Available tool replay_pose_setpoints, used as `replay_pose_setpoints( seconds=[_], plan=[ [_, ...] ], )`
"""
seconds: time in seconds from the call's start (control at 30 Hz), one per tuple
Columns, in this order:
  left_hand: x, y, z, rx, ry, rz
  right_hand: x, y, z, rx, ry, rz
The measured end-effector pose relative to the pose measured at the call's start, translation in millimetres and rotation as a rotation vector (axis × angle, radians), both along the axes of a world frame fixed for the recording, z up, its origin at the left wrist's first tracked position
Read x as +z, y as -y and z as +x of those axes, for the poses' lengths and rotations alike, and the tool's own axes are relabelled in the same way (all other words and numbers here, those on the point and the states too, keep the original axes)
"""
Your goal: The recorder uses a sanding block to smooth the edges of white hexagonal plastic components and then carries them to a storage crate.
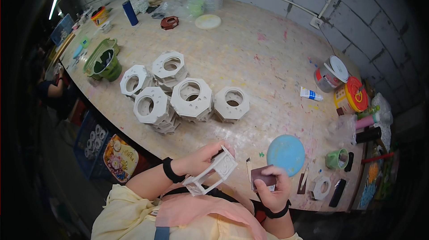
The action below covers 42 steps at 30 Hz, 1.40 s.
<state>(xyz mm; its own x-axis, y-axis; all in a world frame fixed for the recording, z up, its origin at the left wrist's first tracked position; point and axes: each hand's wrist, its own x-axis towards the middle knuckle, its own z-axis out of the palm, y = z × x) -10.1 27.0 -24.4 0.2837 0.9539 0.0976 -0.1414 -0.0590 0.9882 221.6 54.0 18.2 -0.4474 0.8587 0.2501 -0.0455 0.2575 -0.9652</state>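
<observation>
My left hand (203, 158) is closed around a white openwork frame (222, 166), held tilted in front of my body. It looks like the stacked octagonal pieces, with panels joined by thin posts. Between the thumb and fingers of my right hand (276, 191) is a brown piece of sandpaper (263, 175), apart from the frame. A round blue disc (286, 155) lies on the table just beyond the right hand. Farther off, to the left of centre, stand several stacks of white octagonal frames (192, 97) with round holes in their tops.
Right of the disc are a green cup (337, 159), a white octagonal ring (321, 188) and a black block (337, 193). Buckets (331, 74) and a tube (311, 94) stand or lie farther right. A green basket (103, 63) is at left; another person (53, 88) sits beyond the table edge.
</observation>
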Motion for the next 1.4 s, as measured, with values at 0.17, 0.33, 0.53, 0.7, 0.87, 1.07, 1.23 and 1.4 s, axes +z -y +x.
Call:
replay_pose_setpoints(
  seconds=[0.17,0.33,0.53,0.7,0.87,1.07,1.23,1.4],
  plan=[
    [18,11,14,-0.273,-0.147,-0.108,11,5,-2,-0.027,0.004,-0.297],
    [25,15,18,-0.284,-0.17,-0.141,14,1,-4,0.118,0.085,-0.149],
    [34,17,22,-0.328,-0.216,-0.234,20,3,-6,0.139,0.161,-0.089],
    [32,20,28,-0.294,-0.21,-0.316,19,6,-16,0.124,0.248,-0.014],
    [22,23,29,-0.222,-0.417,-0.16,18,8,-18,0.084,0.325,0.139],
    [20,25,32,-0.242,-0.449,-0.145,19,6,-20,0.059,0.332,0.242],
    [24,26,34,-0.247,-0.576,-0.167,19,5,-19,0.055,0.421,0.312],
    [29,25,34,-0.219,-0.55,-0.184,17,4,-19,0.064,0.42,0.363]
  ],
)
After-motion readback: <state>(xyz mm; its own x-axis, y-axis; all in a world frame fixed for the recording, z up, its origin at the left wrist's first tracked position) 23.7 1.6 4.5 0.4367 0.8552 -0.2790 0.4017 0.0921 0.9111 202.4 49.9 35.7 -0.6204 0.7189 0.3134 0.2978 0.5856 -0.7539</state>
